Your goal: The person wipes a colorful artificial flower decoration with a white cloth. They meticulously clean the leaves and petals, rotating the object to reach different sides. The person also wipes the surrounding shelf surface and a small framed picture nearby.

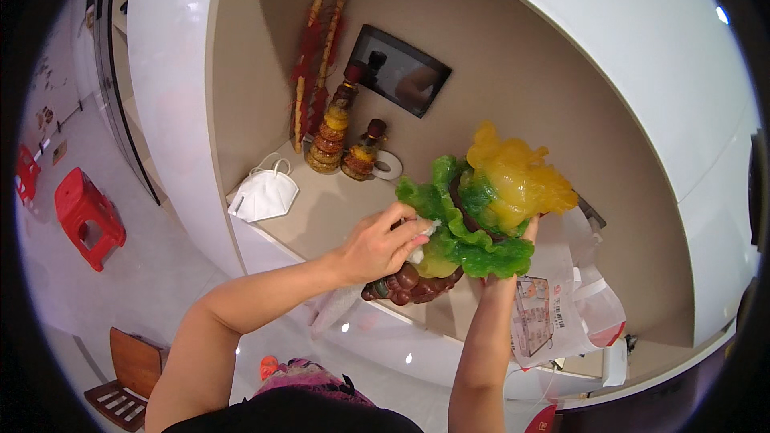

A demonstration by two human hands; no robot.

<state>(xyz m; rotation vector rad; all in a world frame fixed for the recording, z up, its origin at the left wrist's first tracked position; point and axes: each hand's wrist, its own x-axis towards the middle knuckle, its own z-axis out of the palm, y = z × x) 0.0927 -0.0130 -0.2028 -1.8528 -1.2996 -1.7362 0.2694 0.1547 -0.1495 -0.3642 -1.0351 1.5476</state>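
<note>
A glossy cabbage ornament (490, 255) has ruffled green leaves, a translucent yellow upper part (517, 177) and a brown, knobbly base (412, 285). It stands over the shelf's front part. My left hand (382, 243) pinches a crumpled white tissue or cloth (416, 254) against the ornament's pale lower part. From the right side, my right hand (531, 230) holds the ornament; the leaves hide most of that hand.
On the recessed shelf (325, 216) are a white face mask (267, 195), two layered glass bottles (328, 141), a white ring (387, 165) and a dark-screened tablet (397, 69). A printed white bag (559, 300) sits right. Below left are a red stool (90, 216) and wooden chair (135, 361).
</note>
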